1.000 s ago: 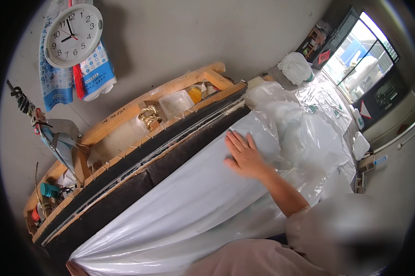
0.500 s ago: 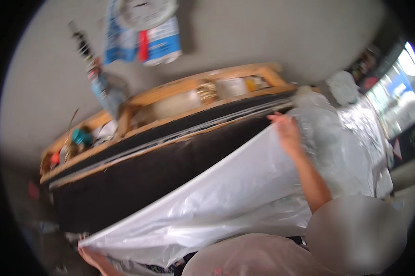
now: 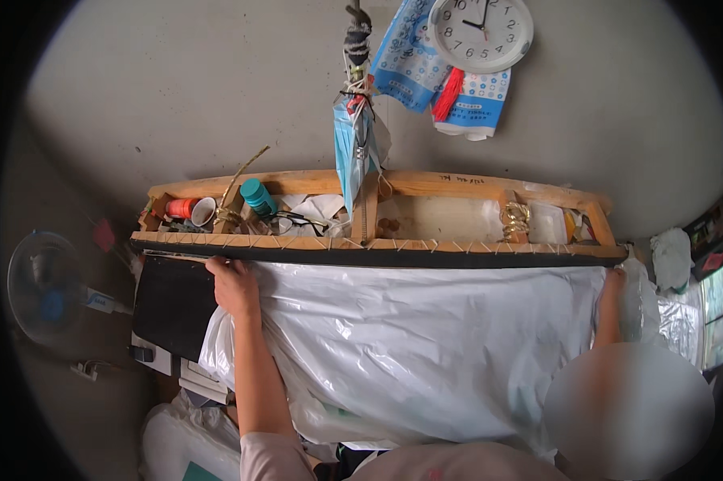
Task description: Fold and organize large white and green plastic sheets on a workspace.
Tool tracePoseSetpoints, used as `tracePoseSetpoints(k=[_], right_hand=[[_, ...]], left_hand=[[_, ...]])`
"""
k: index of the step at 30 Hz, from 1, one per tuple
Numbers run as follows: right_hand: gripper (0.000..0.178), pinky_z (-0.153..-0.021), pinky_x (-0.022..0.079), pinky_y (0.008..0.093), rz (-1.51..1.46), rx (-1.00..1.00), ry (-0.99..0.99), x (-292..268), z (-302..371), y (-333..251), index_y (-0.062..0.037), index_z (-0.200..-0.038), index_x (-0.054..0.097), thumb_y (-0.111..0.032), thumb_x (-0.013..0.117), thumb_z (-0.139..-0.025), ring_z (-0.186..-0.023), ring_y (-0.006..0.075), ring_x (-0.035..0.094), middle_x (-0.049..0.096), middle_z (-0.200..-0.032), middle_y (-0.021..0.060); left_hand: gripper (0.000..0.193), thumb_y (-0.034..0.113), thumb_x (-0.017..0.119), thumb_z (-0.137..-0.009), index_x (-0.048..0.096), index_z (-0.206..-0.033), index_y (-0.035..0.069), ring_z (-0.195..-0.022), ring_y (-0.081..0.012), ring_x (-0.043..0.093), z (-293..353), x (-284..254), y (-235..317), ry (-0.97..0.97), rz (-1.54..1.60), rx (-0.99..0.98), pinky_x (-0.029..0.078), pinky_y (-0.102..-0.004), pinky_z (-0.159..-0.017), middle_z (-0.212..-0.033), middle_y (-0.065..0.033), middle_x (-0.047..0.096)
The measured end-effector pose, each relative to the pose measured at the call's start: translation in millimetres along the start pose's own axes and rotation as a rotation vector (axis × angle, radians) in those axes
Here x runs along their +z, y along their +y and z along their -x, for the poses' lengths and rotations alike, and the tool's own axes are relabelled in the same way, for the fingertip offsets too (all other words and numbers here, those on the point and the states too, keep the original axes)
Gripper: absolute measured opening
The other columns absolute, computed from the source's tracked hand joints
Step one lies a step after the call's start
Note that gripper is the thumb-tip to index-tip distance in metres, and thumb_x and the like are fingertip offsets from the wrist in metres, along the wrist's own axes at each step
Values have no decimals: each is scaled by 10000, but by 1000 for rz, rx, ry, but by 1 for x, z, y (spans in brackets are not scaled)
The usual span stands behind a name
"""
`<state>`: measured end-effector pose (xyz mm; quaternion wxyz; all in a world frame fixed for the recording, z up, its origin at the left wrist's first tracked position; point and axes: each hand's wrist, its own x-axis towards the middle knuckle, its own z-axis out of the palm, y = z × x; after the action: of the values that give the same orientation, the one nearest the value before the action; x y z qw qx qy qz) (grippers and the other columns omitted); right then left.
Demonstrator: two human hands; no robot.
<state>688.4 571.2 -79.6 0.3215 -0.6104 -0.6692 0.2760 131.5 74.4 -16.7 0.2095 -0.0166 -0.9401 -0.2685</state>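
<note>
Sheet (image 3: 433, 345), white plastic, spreads from the person's shirt (image 3: 449, 465) up to a black strip (image 3: 425, 256), wrinkled across its middle. At its upper left corner the left hand (image 3: 236, 290) grips its edge, fingers curled against the strip. The right hand (image 3: 610, 301) is at the upper right corner; a blurred patch covers part of that arm, and I cannot tell whether its fingers are closed. Left of the sheet, a black panel (image 3: 173, 305) shows bare.

Beyond the strip runs a wooden frame (image 3: 457, 186) with compartments: an orange-red canister (image 3: 180, 209) and a white cup (image 3: 204, 212) side by side at the left, then a teal bottle (image 3: 258, 197), tilted, and glasses (image 3: 303, 221); further right, gold cord (image 3: 516, 220) and a clear box (image 3: 548, 222). A blue bundle (image 3: 348, 144) hangs over the frame. Off to the left stands a fan (image 3: 44, 280).

On the wall (image 3: 217, 104) hangs a round clock (image 3: 482, 36), a red tassel (image 3: 449, 96) below.
</note>
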Motion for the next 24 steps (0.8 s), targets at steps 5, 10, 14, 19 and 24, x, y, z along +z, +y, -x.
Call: tracePoseSetpoints(k=[5, 10, 14, 19, 24], right_hand=[[631, -930, 358, 324, -628, 291, 49, -45, -9, -17, 17, -1238, 427, -468, 500, -842, -1067, 223, 474, 484, -1186, 122], [694, -874, 376, 279, -290, 183, -167, -45, -23, -8, -64, -1227, 469, -611, 490, -800, -989, 139, 490, 522, -1138, 41], [668, -997, 292, 335, -106, 35, 156, -5, 23, -27, 48, -1313, 311, -461, 405, -891, -1175, 285, 405, 424, -1281, 190], [490, -835, 400, 334, -161, -122, 219, -6, 74, -40, -2, -1274, 369, -121, 514, -822, -942, 277, 539, 558, -1028, 172], [448, -667, 441, 274, -180, -246, 49, -24, 84, -42, -61, -1185, 451, -9, 534, -749, -733, 163, 548, 562, -848, 74]], left_hand=[[272, 208, 450, -802, 427, -1021, 48, -826, -405, 571, -5, 3, 34, -73, 178, -5, 428, -447, -720, -891, -209, 605], [284, 217, 456, -855, 461, -1089, 58, -952, -373, 549, -7, 30, 1, -70, 138, 16, 415, -435, -783, -1024, -171, 591], [247, 119, 480, -906, 476, -1123, 0, -997, -270, 568, 15, 5, -14, 89, 369, 307, 446, -334, -826, -1058, -167, 573], [368, 215, 507, -911, 447, -1206, 4, -977, -205, 535, 36, -109, 29, 217, 1215, -266, 441, -306, -866, -1139, -135, 536], [253, 272, 545, -838, 588, -865, 24, -1010, -305, 508, 115, -138, 78, -298, -100, 1218, 270, -477, -987, -977, -181, 575]])
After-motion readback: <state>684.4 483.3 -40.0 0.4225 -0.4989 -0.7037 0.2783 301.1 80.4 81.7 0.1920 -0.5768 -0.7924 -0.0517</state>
